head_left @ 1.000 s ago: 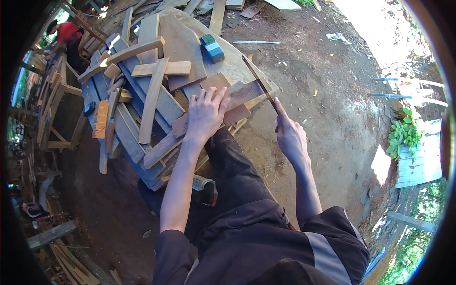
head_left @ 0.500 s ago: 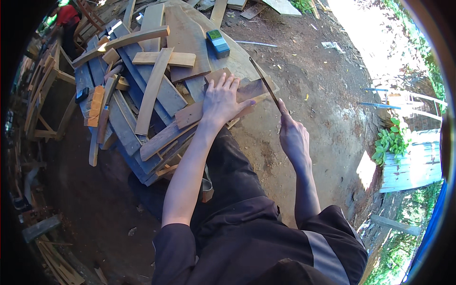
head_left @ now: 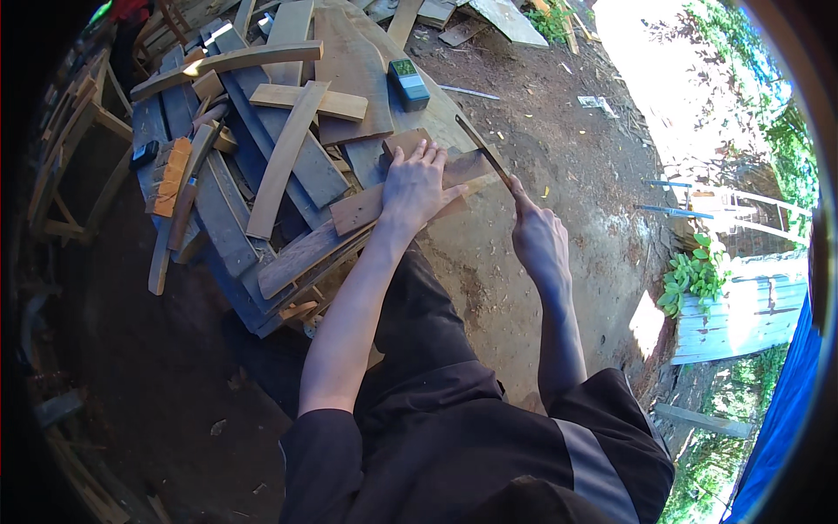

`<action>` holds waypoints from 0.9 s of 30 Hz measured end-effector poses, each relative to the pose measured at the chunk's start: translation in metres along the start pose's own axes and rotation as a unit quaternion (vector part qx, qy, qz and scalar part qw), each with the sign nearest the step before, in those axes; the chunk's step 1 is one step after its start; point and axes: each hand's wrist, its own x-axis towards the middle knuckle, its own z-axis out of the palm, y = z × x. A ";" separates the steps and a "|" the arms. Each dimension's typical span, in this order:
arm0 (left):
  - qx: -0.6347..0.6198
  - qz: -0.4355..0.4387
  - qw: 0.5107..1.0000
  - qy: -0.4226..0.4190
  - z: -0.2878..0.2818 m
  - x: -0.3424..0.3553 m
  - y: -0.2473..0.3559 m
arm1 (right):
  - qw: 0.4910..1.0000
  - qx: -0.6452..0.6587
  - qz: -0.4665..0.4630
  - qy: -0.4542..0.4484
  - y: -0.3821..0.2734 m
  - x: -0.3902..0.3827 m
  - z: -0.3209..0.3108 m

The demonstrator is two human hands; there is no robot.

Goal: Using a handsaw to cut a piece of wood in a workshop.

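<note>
My left hand [head_left: 415, 188] lies flat with fingers spread on a wooden board [head_left: 353, 210] and presses it onto the stack beneath. A short brown block [head_left: 407, 141] sits just beyond its fingertips. To the right, my right hand [head_left: 539, 236] is closed round the near end of a long, narrow, dark-bladed tool [head_left: 498, 169], index finger stretched along it. The blade is seen almost edge-on, so its exact kind is hard to tell. It slants away to the upper left, across the board's right end; whether it touches the wood cannot be made out.
Loose planks [head_left: 288, 162] pile up on the left. Among them lie an orange block [head_left: 171, 176], a brown-handled tool [head_left: 182, 216] and a small dark device [head_left: 144, 155]. A blue-grey box [head_left: 408, 85] stands beyond my left hand. Bare ground [head_left: 559, 131] and a leafy plant [head_left: 696, 276] lie right.
My right hand has moved slightly forward and closer to the board with the bladed tool, which slants a little flatter. My left hand stays on the board. The whole view has shifted slightly.
</note>
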 end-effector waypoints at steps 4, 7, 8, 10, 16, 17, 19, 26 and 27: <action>0.008 0.014 1.000 0.005 0.001 0.001 0.000 | 1.000 -0.012 -0.011 -0.005 -0.004 0.013 0.007; 0.017 0.012 1.000 -0.001 0.000 0.001 0.001 | 1.000 -0.006 -0.012 -0.016 -0.009 0.028 0.010; 0.019 0.013 1.000 -0.004 -0.001 0.002 0.001 | 1.000 -0.003 -0.018 -0.012 -0.009 0.032 0.014; 0.004 0.009 1.000 0.001 0.000 0.004 0.004 | 1.000 -0.003 -0.016 0.021 -0.007 0.032 0.024; -0.008 -0.006 1.000 0.000 0.001 -0.004 -0.001 | 1.000 0.005 -0.022 -0.012 0.013 -0.008 0.007; -0.007 -0.001 1.000 -0.005 0.000 -0.003 0.002 | 1.000 -0.005 -0.013 -0.026 0.015 -0.015 0.002; -0.006 0.004 1.000 -0.007 -0.002 -0.002 0.004 | 0.999 -0.012 -0.014 -0.026 0.011 -0.016 -0.004; 0.016 0.002 1.000 -0.011 0.002 0.002 0.003 | 0.999 -0.026 -0.022 -0.039 0.003 0.004 -0.005; 0.015 0.003 1.000 -0.012 0.002 0.000 0.001 | 0.999 -0.026 -0.020 -0.039 0.004 0.008 -0.003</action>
